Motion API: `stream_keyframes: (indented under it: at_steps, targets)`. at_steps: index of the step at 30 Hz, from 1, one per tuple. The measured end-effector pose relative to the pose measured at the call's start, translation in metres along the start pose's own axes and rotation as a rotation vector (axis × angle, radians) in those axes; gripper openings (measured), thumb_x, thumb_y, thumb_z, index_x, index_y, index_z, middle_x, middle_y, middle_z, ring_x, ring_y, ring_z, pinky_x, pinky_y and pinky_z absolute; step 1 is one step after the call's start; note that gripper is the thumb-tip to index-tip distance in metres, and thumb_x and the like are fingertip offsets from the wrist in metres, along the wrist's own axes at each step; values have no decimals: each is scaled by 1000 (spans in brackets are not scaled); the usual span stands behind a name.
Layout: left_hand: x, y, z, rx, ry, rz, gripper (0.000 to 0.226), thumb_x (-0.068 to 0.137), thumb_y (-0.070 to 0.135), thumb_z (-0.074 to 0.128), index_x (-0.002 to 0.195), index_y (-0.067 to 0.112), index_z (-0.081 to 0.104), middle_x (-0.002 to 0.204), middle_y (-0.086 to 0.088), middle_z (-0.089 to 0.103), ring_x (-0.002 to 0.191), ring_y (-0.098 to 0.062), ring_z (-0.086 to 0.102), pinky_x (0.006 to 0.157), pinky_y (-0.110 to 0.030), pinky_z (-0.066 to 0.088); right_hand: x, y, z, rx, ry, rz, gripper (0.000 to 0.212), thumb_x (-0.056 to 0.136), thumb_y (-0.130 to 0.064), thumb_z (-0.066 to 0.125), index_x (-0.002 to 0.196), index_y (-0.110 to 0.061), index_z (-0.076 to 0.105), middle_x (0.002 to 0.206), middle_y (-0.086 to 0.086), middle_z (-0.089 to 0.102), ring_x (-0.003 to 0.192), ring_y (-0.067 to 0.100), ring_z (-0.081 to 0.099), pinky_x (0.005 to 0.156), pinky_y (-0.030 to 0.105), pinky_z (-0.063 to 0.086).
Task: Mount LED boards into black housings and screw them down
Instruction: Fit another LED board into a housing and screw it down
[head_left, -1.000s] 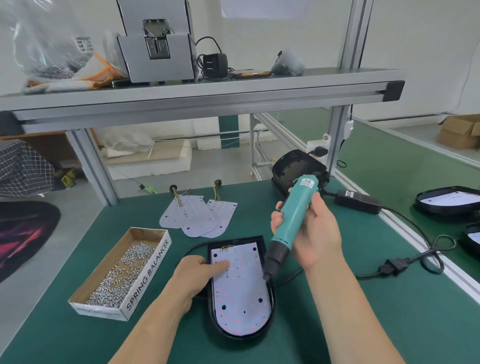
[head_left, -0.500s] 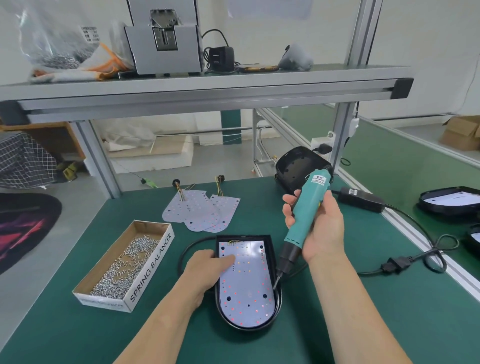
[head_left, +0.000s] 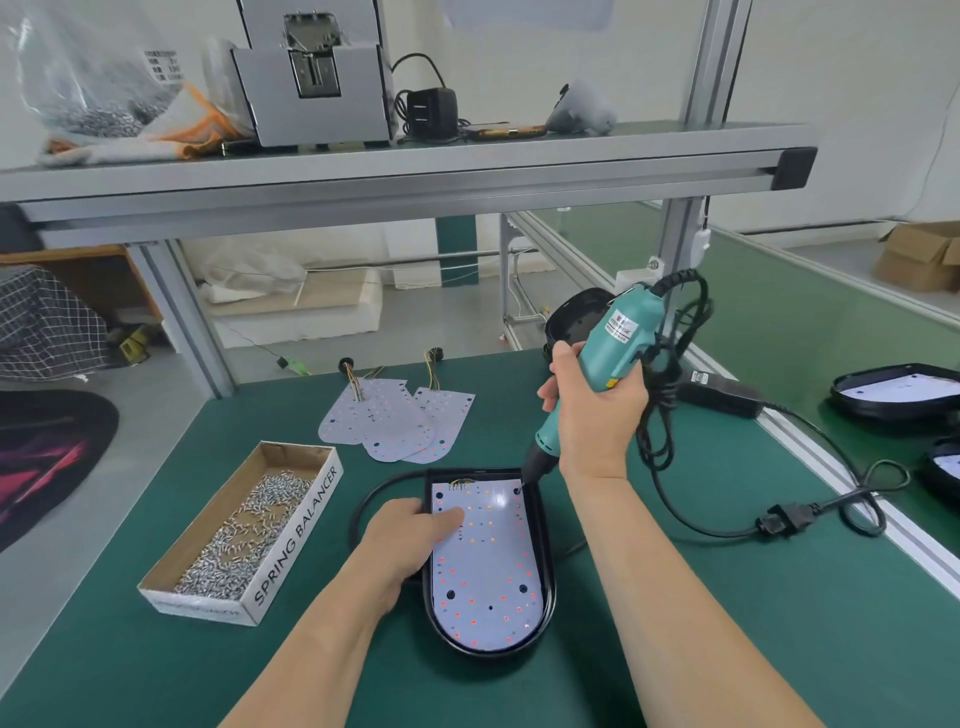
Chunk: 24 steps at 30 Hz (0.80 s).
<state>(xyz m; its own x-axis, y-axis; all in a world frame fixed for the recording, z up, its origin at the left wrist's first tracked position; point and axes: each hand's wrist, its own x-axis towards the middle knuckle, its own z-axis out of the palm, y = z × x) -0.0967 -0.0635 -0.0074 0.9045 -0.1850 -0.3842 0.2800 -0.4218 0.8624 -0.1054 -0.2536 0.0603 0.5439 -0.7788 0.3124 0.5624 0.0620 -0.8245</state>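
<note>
Our right hand (head_left: 597, 415) has its fingers clenched round the teal electric screwdriver (head_left: 610, 351), tilted, its bit meeting the far right corner of the LED board (head_left: 488, 571). The board sits inside the black housing (head_left: 548, 577) on the green table (head_left: 727, 623) (some LEDs glow red). Our left hand (head_left: 405, 540) grasps the housing's left rim, thumb pressing on the board. A box of screws (head_left: 244, 525) lies left, near spare boards (head_left: 395, 421).

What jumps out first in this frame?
The teal screwdriver in the right hand, tip at the far right corner of the LED board seated in the black housing. The left hand presses that board; left of it, an open box of screws.
</note>
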Motion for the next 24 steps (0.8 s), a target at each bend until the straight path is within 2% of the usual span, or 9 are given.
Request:
stream_keyframes:
  at_steps: [2, 7, 14, 18, 24]
  targets:
    - [0, 0, 0, 0, 4, -3, 24, 86, 22, 73, 97, 0, 73, 94, -11, 78, 76, -25, 70, 67, -28, 49, -2, 2, 0, -27, -10, 6, 26, 82, -19, 73, 93, -6, 54, 64, -2, 60, 45, 20, 57, 45, 28, 45]
    - [-1, 1, 0, 2, 17, -15, 19, 86, 21, 73, 93, 4, 73, 88, -7, 78, 75, -24, 71, 64, -27, 49, -5, 1, -2, -45, 4, 11, 23, 84, -14, 72, 93, -6, 53, 63, -3, 59, 44, 19, 56, 45, 27, 45]
    - [-3, 4, 0, 5, 3, -33, 20, 86, 21, 73, 95, 3, 74, 89, -7, 78, 89, -29, 75, 69, -29, 52, -6, 0, -4, -31, 10, 27, 19, 87, -10, 71, 93, -6, 53, 64, 0, 61, 45, 20, 55, 44, 27, 45]
    - [-5, 5, 1, -6, 7, -34, 21, 86, 21, 73, 95, 2, 74, 91, -9, 78, 91, -31, 74, 70, -29, 51, -6, 0, -5, -34, 7, 37, 19, 87, -11, 71, 94, -5, 54, 67, 3, 61, 45, 20, 56, 44, 28, 45]
    - [-6, 5, 2, -15, 17, -29, 25, 86, 20, 73, 98, -2, 72, 95, -14, 77, 97, -35, 72, 75, -35, 54, -11, -1, 0, -68, -93, 25, 27, 84, -14, 71, 95, 4, 55, 71, 6, 61, 46, 21, 58, 47, 29, 46]
